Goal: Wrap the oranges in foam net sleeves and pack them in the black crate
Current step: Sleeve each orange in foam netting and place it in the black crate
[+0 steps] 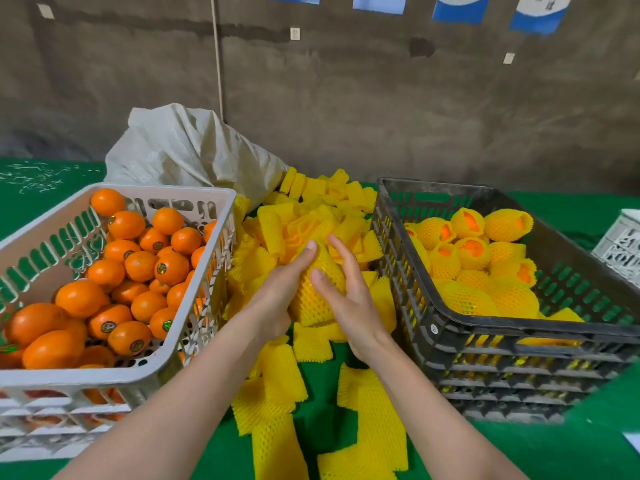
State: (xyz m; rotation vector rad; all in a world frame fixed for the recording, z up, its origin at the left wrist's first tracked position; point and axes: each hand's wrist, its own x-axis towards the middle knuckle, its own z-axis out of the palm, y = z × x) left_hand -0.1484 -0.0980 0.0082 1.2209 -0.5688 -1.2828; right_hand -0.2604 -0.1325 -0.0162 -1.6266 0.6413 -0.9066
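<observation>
Room for moving is bounded by 2 crates: a white slotted crate (194,327) of bare oranges (138,265) at the left and the black crate (519,325) at the right. Between them a lane of green table (554,445) is strewn with loose foam net sleeves (280,379). The white crate's right rim lies just beside the left forearm, and the black crate's near-left corner just beside the right wrist. Behind the sleeve pile a woven sack (187,147) is slumped against the wall, and a 2nd white crate (620,247) is cut off by the right edge of view.

Round stickers are carried by many of the bare oranges, but their print cannot be read. A small round white tag (434,329) is fixed at the black crate's near-left corner, its mark too small to be read surely. Blue-and-white papers (460,6) are hung on the wall, their writing blurred.

A bulging foam net sleeve (320,299) is held above the pile, between the 2 crates. It is gripped from the left by the left hand (277,296), whose fingers are curled round it. From the right it is pinched by the right hand (353,306), thumb on the near face and fingers spread over the far side. The fruit within is hidden by the net. Sleeved oranges (471,251) are piled inside the black crate.
</observation>
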